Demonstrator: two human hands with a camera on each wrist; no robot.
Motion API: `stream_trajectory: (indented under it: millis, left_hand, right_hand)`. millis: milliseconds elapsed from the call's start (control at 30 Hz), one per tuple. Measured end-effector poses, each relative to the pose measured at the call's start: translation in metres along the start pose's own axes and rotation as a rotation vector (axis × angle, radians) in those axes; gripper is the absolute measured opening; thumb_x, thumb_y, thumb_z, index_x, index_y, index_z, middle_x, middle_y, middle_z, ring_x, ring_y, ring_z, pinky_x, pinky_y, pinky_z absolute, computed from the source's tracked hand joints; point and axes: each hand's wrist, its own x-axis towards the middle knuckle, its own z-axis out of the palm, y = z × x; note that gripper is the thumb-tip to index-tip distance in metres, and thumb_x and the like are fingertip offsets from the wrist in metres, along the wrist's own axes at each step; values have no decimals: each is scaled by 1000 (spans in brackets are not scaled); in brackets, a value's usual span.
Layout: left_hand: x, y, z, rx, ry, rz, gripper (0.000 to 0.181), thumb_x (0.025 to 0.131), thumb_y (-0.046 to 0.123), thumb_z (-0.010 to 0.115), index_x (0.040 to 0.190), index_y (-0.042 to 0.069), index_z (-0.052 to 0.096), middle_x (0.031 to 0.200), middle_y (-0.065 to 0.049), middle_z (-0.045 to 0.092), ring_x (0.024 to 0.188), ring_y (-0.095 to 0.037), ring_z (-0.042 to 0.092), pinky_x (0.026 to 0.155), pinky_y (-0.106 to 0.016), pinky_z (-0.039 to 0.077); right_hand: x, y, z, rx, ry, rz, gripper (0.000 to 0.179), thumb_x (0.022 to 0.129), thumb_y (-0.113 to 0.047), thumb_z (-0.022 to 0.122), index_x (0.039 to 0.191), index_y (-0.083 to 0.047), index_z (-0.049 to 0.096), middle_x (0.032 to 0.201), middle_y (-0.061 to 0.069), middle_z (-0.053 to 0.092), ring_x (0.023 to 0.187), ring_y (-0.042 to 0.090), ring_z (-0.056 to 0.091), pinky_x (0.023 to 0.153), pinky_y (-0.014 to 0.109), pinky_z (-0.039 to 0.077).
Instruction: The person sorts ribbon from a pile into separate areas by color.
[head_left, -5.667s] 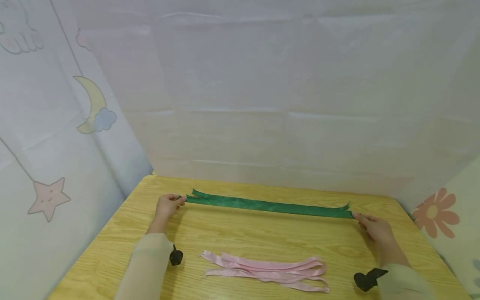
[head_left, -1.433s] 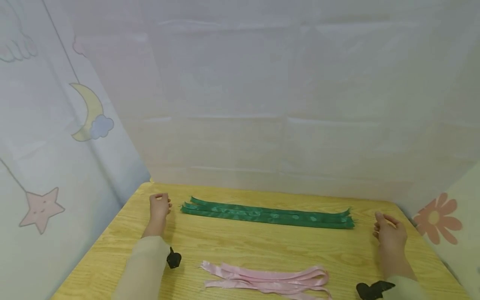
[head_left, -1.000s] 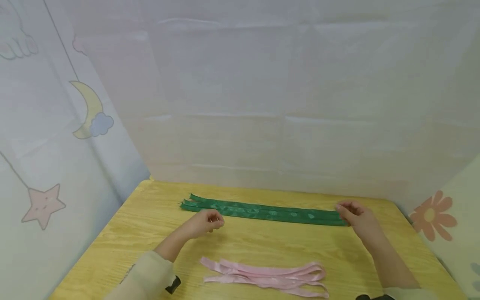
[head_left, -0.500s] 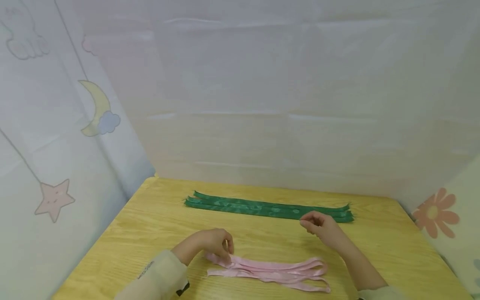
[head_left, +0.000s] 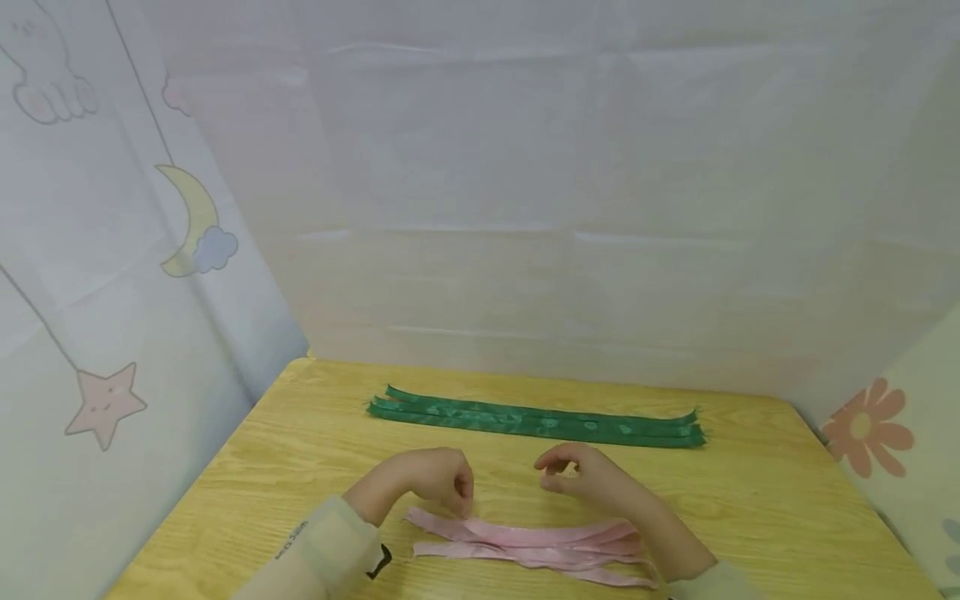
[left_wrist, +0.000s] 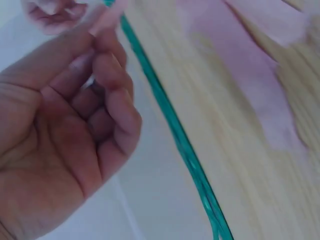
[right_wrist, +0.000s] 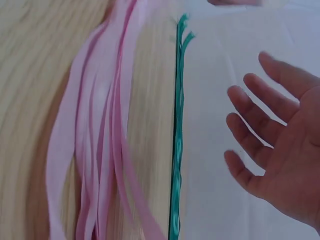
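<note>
A bundle of pink satin ribbons lies across the front of the wooden table. Over its left part, my left hand pinches one pink ribbon between thumb and forefinger, as the left wrist view shows. My right hand hovers above the bundle with fingers loosely spread and holds nothing; in the right wrist view its fingers are apart. Farther back, several green ribbons lie side by side in a long flat row. My right forearm hides part of the pink bundle's right end.
The wooden table meets a pale cloth backdrop at its far edge. Cloth with a printed moon and star hangs on the left, and one with a printed flower on the right.
Both hands have let go of a green ribbon, now lying with the others. My left hand has come to the pink ribbons and pinched one; my right hand has moved left towards it.
</note>
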Motion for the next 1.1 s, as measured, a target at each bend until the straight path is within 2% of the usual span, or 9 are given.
stream_trajectory:
  millis: [133,200,267,400,533,633,800,933,1100]
  left_hand:
    - [3,14,-7,-99,8,106,12,88,10,64,77,16,65,72,11,59,61,-3,50,58,-19,44]
    - [4,21,-9,-86,38,133,10,89,13,63,79,17,63,75,12,58,64,-3,51,59,-19,44]
    - [5,25,-9,-73,62,148,9,89,16,63,80,18,62,76,13,58,66,-3,51,60,-19,44]
    - [5,29,-9,-93,94,151,7,88,19,65,82,17,63,74,13,58,66,-3,55,61,-20,46]
    - [5,31,-9,-114,103,128,7,84,21,70,87,15,67,72,11,60,64,-3,57,60,-20,47]
    - [4,33,-8,-114,106,116,11,82,21,71,89,13,71,73,12,62,65,-2,57,61,-19,47]
    - [4,34,-9,-106,120,129,8,83,20,70,84,13,72,73,13,64,68,-6,62,62,-18,48]
    - [5,28,-9,-91,148,131,6,86,19,68,83,14,71,74,13,62,70,-10,62,62,-19,48]
    - [2,17,-11,-86,185,101,5,86,21,68,84,18,70,75,15,61,69,-4,59,63,-20,48]
  right_hand:
    - [8,-12,13,85,-138,-53,39,87,-30,66,119,-8,61,118,7,58,115,32,46,90,56,37]
    - [10,-18,18,115,-191,-59,34,87,-29,66,117,-13,62,119,2,59,118,31,45,91,54,38]
    - [12,-22,20,120,-215,-67,28,87,-29,66,112,-16,65,113,-4,62,114,26,50,88,48,42]
    - [16,-26,24,138,-205,-82,19,87,-27,66,98,-12,71,94,-5,68,90,15,60,73,31,48]
    - [17,-30,26,163,-186,-94,20,88,-24,65,90,-6,73,84,-1,69,75,10,60,64,26,47]
    - [17,-33,27,155,-172,-88,18,87,-24,66,86,-8,73,81,-2,68,73,9,58,63,25,47]
    - [14,-36,26,129,-150,-64,19,86,-26,67,82,-8,73,76,3,68,68,8,55,60,25,45]
    - [11,-32,22,113,-111,-47,22,86,-26,67,83,-6,74,76,10,68,67,10,55,60,26,45]
    - [7,-22,13,63,-59,-8,23,85,-32,67,84,-10,74,78,7,67,67,14,57,58,28,47]
